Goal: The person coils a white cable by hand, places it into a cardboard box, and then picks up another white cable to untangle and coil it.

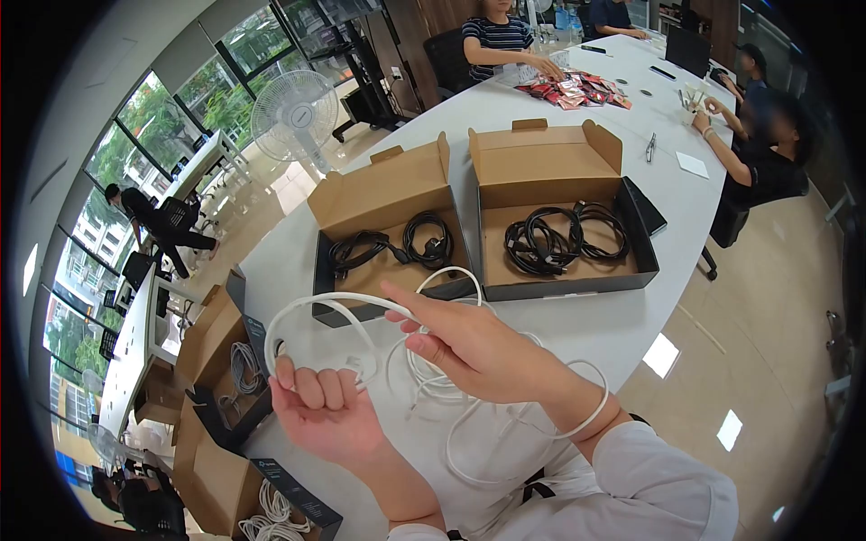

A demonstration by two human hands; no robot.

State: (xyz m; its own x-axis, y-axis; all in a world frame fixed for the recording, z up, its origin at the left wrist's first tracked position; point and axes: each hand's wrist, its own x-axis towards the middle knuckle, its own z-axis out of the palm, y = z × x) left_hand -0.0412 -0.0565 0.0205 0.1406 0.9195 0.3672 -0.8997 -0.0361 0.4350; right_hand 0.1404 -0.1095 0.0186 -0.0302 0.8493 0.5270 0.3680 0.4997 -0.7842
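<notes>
while i'm watching the head feed, an open box (209,338) of white cords is sitting far left. next over, the left hand (325,410) is clenching in a fist around the white cable (311,309), which is looping up over the table (577,320). the right hand (474,347) is pinching that same cable between thumb and forefinger, slack draping round the wrist. behind, a left cardboard box (383,194) and a right cardboard box (541,162) are lying open, holding black leads.

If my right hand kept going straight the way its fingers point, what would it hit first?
Probably the left cardboard box: the right hand, holding the white cable, points up-left at its front wall, with black cables coiled just behind. Depth is unclear, so it might clear the wall.
</notes>
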